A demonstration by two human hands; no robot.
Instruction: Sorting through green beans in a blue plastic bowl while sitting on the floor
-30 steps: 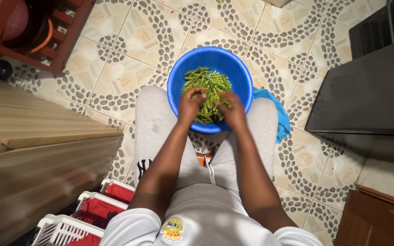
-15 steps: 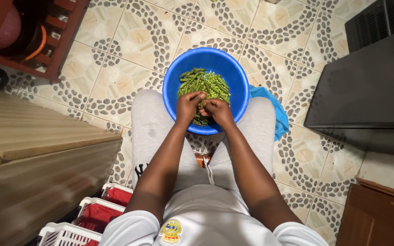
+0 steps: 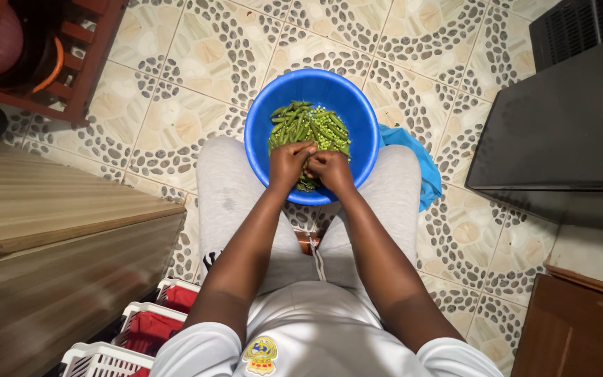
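Both of my hands are pinched together on one pea pod (image 3: 308, 162), right over the near side of the blue bowl (image 3: 259, 132). My left hand (image 3: 289, 164) has its fingers curled tight, and my right hand (image 3: 329, 167) touches it, thumb to thumb. The pod is mostly hidden under my fingers, so I cannot tell if it is split yet.

I think a pod like this is very light and a bit bendy. The skin feels smooth, so it could slip if I hold it loosely. The best place to take it is at the two ends, with my thumbs on the seam along the edge. It should pop there with a small push. If I squeeze too hard, the little peas inside could get squashed or jump out.

Just past my hands, the bowl holds a heap of green pods (image 3: 294, 124) on the left. On the right is a small pile of round loose peas (image 3: 329, 132). They are tiny and would roll away easily, so it is good that the bowl has high sides.

The bowl sits between my knees in grey trousers (image 3: 221, 188). A blue cloth (image 3: 417, 157) lies beside it on the tiled floor (image 3: 176, 112). A wooden bench (image 3: 50, 209) is on my left, and red and white baskets (image 3: 148, 328) are near it.
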